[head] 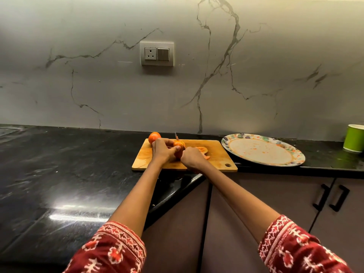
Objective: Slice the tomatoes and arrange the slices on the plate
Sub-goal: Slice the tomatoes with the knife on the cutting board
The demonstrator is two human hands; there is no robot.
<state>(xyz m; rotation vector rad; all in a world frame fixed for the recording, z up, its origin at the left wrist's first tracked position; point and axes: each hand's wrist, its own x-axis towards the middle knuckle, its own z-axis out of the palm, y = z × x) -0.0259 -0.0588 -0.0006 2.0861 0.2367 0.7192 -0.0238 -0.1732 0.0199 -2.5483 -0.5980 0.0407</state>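
Orange and glossy, the tomato (pixel 178 144) is sitting in the left hand (pixel 163 149), whose grip is curling round it. The right hand (pixel 192 157) is gripping the knife (pixel 176 136) on a wooden board (pixel 214 154), which is lying on the black surface (pixel 59 164).

- Warm, dim indoor light is falling from above, leaving the wall (pixel 256 85) greyish.
- White glare is streaking across the glossy black bench (pixel 74 211) at lower left.
- Wide-angle distortion is bending the edges; the sleeves (pixel 110 251) are looking soft.

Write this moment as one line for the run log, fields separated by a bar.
left hand holds tomato | right hand cuts with knife | slices on cutting board | plate no slices
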